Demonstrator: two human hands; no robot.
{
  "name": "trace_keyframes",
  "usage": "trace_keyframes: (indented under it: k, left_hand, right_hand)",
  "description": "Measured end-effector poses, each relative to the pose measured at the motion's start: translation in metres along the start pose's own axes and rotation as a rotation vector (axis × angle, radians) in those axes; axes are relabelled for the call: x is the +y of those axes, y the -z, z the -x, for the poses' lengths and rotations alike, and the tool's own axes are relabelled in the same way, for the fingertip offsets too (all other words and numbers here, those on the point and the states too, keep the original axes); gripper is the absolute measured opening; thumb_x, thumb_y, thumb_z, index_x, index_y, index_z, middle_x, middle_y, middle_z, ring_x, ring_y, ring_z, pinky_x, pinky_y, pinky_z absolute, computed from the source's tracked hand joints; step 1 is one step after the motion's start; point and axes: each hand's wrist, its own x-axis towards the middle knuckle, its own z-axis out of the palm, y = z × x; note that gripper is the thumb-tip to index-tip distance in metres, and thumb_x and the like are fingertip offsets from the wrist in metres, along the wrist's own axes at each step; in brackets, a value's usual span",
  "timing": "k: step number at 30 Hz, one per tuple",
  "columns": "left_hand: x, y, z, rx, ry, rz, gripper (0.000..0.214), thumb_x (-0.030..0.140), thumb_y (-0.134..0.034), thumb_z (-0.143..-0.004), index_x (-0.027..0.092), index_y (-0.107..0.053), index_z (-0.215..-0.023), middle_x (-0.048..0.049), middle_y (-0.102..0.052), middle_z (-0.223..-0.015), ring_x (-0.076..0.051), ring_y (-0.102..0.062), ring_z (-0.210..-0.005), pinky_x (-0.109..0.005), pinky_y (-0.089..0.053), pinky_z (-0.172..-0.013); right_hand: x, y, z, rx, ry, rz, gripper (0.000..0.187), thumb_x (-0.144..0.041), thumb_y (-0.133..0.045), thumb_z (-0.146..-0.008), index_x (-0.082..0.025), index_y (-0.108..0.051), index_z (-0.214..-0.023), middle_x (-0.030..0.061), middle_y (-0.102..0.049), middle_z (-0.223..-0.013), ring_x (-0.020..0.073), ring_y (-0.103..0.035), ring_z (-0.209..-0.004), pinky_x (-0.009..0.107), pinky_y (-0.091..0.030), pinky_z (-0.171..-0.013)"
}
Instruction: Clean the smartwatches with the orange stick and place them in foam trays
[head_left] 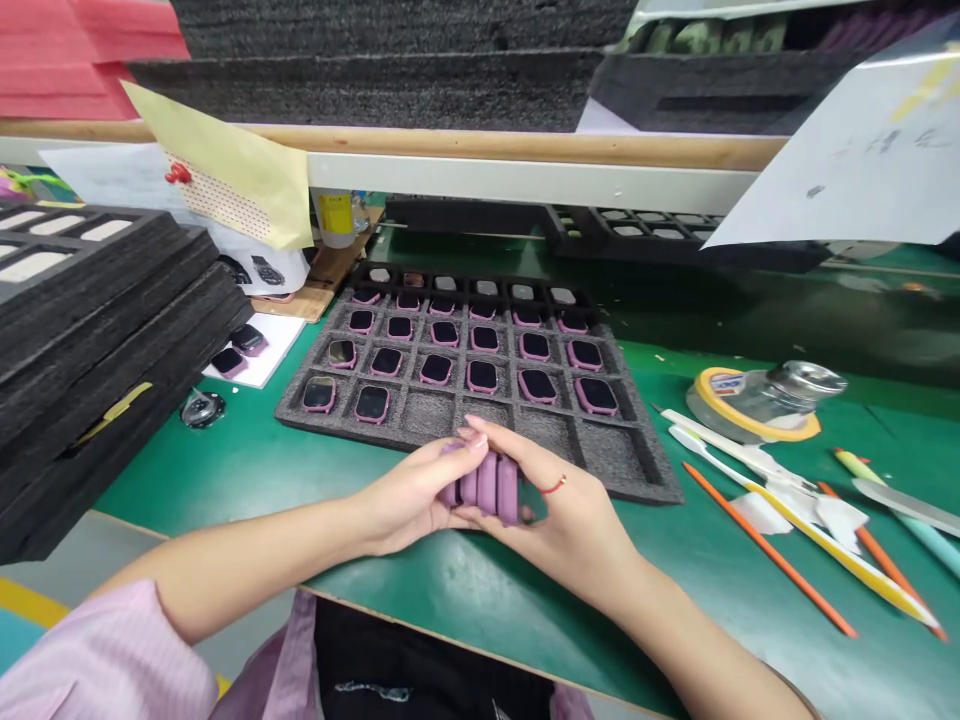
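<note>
A row of several purple watch cases [487, 488] is gripped between my two hands, just over the table's front part. My left hand [424, 495] clasps the left end, its thumb lying along the top. From the right, my right hand [559, 510] closes round the same cases, its fingertips meeting the left thumb. Right behind my hands lies a black foam tray [630, 455]. Purple square watch cases with dark faces [481, 376] fill most of its pockets. In the front row, two cases sit at the left, and the pockets nearest my hands show bare foam.
Stacked black foam trays [112, 340] stand at the left, beside a white card [270, 345] with two watch cases. At the right lie a tape roll [709, 400], a metal-topped glass jar [795, 390], a toothbrush [810, 530] and orange sticks [772, 550]. A shelf edge [525, 178] crosses above.
</note>
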Motion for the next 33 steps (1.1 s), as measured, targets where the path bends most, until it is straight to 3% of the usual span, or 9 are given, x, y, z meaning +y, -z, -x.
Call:
trace_keyframes:
  k: [5, 10, 15, 17, 19, 22, 25, 29, 33]
  left_hand:
    - [0.004, -0.002, 0.007, -0.086, 0.053, -0.023, 0.050, 0.064, -0.069, -0.083, 0.017, -0.067, -0.102, -0.0034, -0.069, -0.089, -0.017, -0.065, -0.089, -0.031, -0.050, -0.088]
    - [0.003, -0.008, 0.006, 0.006, -0.043, -0.131, 0.065, 0.071, -0.074, -0.074, 0.017, -0.064, -0.109, 0.0005, -0.060, -0.079, -0.012, -0.055, -0.070, -0.024, -0.045, -0.066]
    - [0.001, -0.006, 0.004, -0.037, -0.092, -0.216, 0.064, 0.076, -0.066, -0.078, 0.016, -0.067, -0.101, 0.0002, -0.058, -0.074, -0.013, -0.053, -0.067, -0.025, -0.045, -0.064]
    - [0.003, -0.005, 0.005, -0.093, -0.118, -0.285, 0.058, 0.069, -0.073, -0.077, 0.015, -0.069, -0.096, -0.0012, -0.061, -0.077, -0.014, -0.058, -0.073, -0.027, -0.048, -0.071]
    - [0.006, -0.006, 0.005, -0.127, -0.149, -0.376, 0.044, 0.047, -0.085, -0.073, 0.016, -0.070, -0.099, -0.0029, -0.067, -0.088, -0.017, -0.064, -0.084, -0.029, -0.051, -0.082]
    - [0.010, -0.008, 0.005, -0.096, -0.171, -0.480, 0.040, 0.020, -0.087, -0.067, 0.017, -0.070, -0.103, -0.0030, -0.071, -0.096, -0.019, -0.067, -0.092, -0.033, -0.053, -0.091]
    - [0.011, -0.009, 0.005, -0.066, -0.163, -0.512, 0.036, 0.020, -0.086, -0.066, 0.016, -0.071, -0.099, -0.0034, -0.073, -0.094, -0.021, -0.069, -0.092, -0.036, -0.055, -0.090]
    - [0.010, -0.008, 0.006, -0.061, -0.159, -0.543, 0.035, 0.021, -0.086, -0.067, 0.016, -0.072, -0.098, -0.0036, -0.075, -0.094, -0.022, -0.070, -0.092, -0.036, -0.057, -0.089]
    - [0.007, -0.006, 0.007, -0.070, -0.183, -0.568, 0.033, 0.024, -0.087, -0.069, 0.016, -0.072, -0.098, -0.0040, -0.075, -0.096, -0.021, -0.071, -0.093, -0.035, -0.057, -0.088]
  right_hand:
    - [-0.009, -0.004, -0.001, 0.063, -0.071, -0.156, 0.086, -0.020, -0.079, -0.081, -0.030, -0.035, -0.155, 0.0060, -0.070, -0.129, 0.0236, -0.069, -0.118, 0.041, -0.056, -0.107]
    - [-0.015, -0.002, 0.000, 0.143, -0.102, -0.268, 0.091, -0.019, -0.081, -0.079, -0.033, -0.034, -0.155, 0.0071, -0.061, -0.143, 0.0252, -0.068, -0.120, 0.044, -0.055, -0.109]
    - [-0.016, -0.003, 0.001, 0.168, -0.121, -0.294, 0.092, -0.020, -0.083, -0.076, -0.036, -0.036, -0.154, 0.0074, -0.050, -0.154, 0.0271, -0.068, -0.119, 0.048, -0.055, -0.109]
    - [-0.017, -0.002, 0.001, 0.178, -0.132, -0.306, 0.088, -0.023, -0.083, -0.078, -0.036, -0.037, -0.153, 0.0076, -0.051, -0.154, 0.0267, -0.070, -0.116, 0.046, -0.057, -0.106]
    - [-0.017, -0.002, 0.001, 0.169, -0.151, -0.348, 0.083, -0.030, -0.080, -0.082, -0.035, -0.038, -0.153, 0.0085, -0.051, -0.154, 0.0264, -0.071, -0.116, 0.045, -0.058, -0.104]
    - [-0.015, -0.003, 0.002, 0.141, -0.162, -0.398, 0.082, -0.037, -0.080, -0.083, -0.033, -0.038, -0.153, 0.0101, -0.050, -0.154, 0.0275, -0.069, -0.119, 0.045, -0.059, -0.103]
    - [-0.012, -0.004, 0.004, 0.134, -0.157, -0.393, 0.086, -0.034, -0.081, -0.081, -0.033, -0.036, -0.154, 0.0101, -0.049, -0.155, 0.0283, -0.068, -0.120, 0.046, -0.058, -0.104]
    - [-0.010, -0.004, 0.006, 0.131, -0.151, -0.371, 0.093, -0.029, -0.083, -0.079, -0.032, -0.032, -0.156, 0.0093, -0.062, -0.143, 0.0290, -0.068, -0.121, 0.046, -0.058, -0.105]
    - [-0.011, -0.003, 0.006, 0.125, -0.155, -0.336, 0.090, -0.031, -0.082, -0.080, -0.033, -0.033, -0.156, 0.0108, -0.047, -0.156, 0.0301, -0.068, -0.121, 0.047, -0.059, -0.103]
